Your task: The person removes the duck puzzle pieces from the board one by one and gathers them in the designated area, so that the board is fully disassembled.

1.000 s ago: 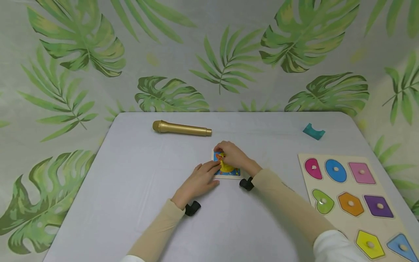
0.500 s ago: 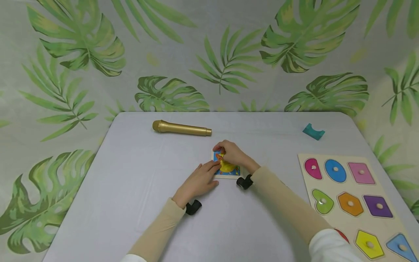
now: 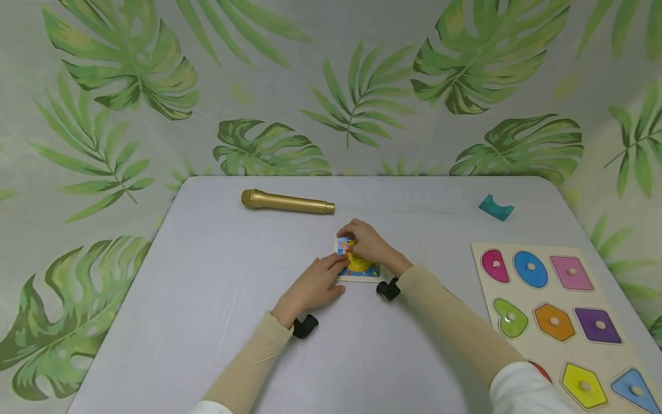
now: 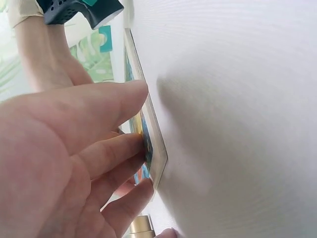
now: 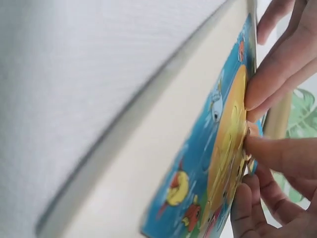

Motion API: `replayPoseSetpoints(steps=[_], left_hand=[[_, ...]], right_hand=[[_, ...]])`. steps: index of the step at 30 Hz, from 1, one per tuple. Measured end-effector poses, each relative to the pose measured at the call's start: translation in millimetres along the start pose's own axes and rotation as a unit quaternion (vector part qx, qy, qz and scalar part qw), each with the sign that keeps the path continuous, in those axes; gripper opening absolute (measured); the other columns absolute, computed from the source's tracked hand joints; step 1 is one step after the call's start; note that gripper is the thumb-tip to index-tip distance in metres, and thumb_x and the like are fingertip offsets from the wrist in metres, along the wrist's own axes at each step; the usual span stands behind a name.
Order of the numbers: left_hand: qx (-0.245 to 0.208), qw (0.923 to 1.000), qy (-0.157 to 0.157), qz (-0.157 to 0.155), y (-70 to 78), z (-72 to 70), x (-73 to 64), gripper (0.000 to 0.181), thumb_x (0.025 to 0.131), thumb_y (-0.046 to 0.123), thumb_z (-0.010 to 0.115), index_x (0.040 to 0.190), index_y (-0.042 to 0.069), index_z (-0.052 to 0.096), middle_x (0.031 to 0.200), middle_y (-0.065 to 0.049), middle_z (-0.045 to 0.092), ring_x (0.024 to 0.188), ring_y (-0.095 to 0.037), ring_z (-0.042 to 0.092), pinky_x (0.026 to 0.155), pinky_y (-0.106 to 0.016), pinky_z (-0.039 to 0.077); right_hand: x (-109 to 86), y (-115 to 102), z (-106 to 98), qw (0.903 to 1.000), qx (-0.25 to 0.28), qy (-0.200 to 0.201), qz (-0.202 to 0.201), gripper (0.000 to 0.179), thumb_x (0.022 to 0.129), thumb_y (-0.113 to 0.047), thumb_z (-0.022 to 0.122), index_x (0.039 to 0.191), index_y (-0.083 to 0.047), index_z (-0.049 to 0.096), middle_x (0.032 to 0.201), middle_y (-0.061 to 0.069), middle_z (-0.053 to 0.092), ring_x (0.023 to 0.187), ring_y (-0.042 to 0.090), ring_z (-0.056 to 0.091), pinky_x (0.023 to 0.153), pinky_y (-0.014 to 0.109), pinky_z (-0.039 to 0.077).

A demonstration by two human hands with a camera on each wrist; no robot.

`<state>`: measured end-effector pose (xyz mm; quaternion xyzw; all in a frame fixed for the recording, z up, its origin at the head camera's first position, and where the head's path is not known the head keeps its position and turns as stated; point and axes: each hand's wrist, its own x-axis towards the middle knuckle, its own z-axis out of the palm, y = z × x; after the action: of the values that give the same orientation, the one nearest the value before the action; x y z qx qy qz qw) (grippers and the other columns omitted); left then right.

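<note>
A small picture puzzle (image 3: 362,270) with a yellow figure on blue and a pale wooden border lies mid-table. My left hand (image 3: 312,286) reaches it from the left, its nearly straight fingertips resting on the picture's left part; the left wrist view shows these fingers (image 4: 111,153) against the board's face by its pale edge. My right hand (image 3: 369,242) bends over the upper part. Between its thumb and fingers it pinches a small puzzle piece (image 5: 253,130), tilted up from the picture in the right wrist view. Fingers hide much of that piece.
A gold microphone (image 3: 287,202) lies behind the puzzle to the left. At the far right is a teal curved block (image 3: 496,208). A shape board (image 3: 524,359) with several knobbed pieces lies on the right, partly under the right sleeve. Leaf-patterned cloth (image 3: 357,86) backs the table.
The small piece under my right fingers has changed its tilt and now looks paler. My right hand has shifted very slightly; my left hand stays in place on the puzzle.
</note>
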<state>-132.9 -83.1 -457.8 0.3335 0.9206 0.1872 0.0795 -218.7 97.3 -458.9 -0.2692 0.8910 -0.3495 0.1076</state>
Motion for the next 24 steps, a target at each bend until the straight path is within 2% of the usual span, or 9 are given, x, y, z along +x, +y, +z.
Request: replayPoseSetpoints(steps=[4,9,17,20,24], left_hand=[[-0.003,1.0000,0.000,0.001,-0.8,0.3,0.4,0.056,0.093,0.021,0.064,0.140,0.000,0.045,0.145,-0.015,0.041,0.135,-0.031,0.034,0.105,-0.056,0.030],[-0.006,1.0000,0.002,0.001,-1.2,0.5,0.5,0.055,0.093,0.021,0.064,0.140,0.000,0.045,0.145,-0.016,0.041,0.135,-0.032,0.034,0.105,-0.056,0.030],[-0.008,1.0000,0.002,0.002,-1.8,0.1,0.9,0.054,0.093,0.021,0.064,0.140,0.000,0.046,0.146,-0.014,0.040,0.135,-0.032,0.034,0.105,-0.055,0.030],[-0.009,1.0000,0.001,-0.001,-1.4,-0.2,1.0,0.054,0.093,0.020,0.064,0.140,0.000,0.046,0.146,-0.013,0.040,0.135,-0.031,0.034,0.105,-0.055,0.030],[-0.012,0.9999,-0.006,-0.010,-0.4,-0.5,0.7,0.054,0.094,0.021,0.063,0.141,0.001,0.045,0.147,-0.011,0.039,0.136,-0.030,0.032,0.107,-0.053,0.029]], right_hand=[[2.4,1.7,0.2,0.9997,-0.023,-0.001,-0.010,0.023,0.089,-0.005,0.067,0.112,-0.006,0.066,0.104,0.010,0.057,0.098,0.026,0.054,0.089,0.039,0.046],[4.4,3.4,-0.4,1.0000,-0.003,-0.005,0.000,0.022,0.089,-0.004,0.067,0.110,-0.007,0.063,0.099,0.009,0.056,0.088,0.023,0.054,0.081,0.036,0.048],[4.9,11.4,-7.3,0.9965,0.083,0.003,0.006,0.016,0.090,0.000,0.062,0.104,-0.006,0.064,0.092,0.007,0.059,0.083,0.023,0.054,0.078,0.035,0.046],[1.8,14.0,-14.8,0.9901,0.139,0.007,0.013,0.016,0.091,0.000,0.059,0.106,-0.004,0.064,0.093,0.009,0.061,0.085,0.023,0.055,0.078,0.035,0.046],[-4.5,21.7,-28.5,0.9762,0.212,0.014,0.045,0.019,0.091,-0.002,0.058,0.109,0.001,0.062,0.095,0.012,0.060,0.086,0.024,0.054,0.075,0.033,0.045]])
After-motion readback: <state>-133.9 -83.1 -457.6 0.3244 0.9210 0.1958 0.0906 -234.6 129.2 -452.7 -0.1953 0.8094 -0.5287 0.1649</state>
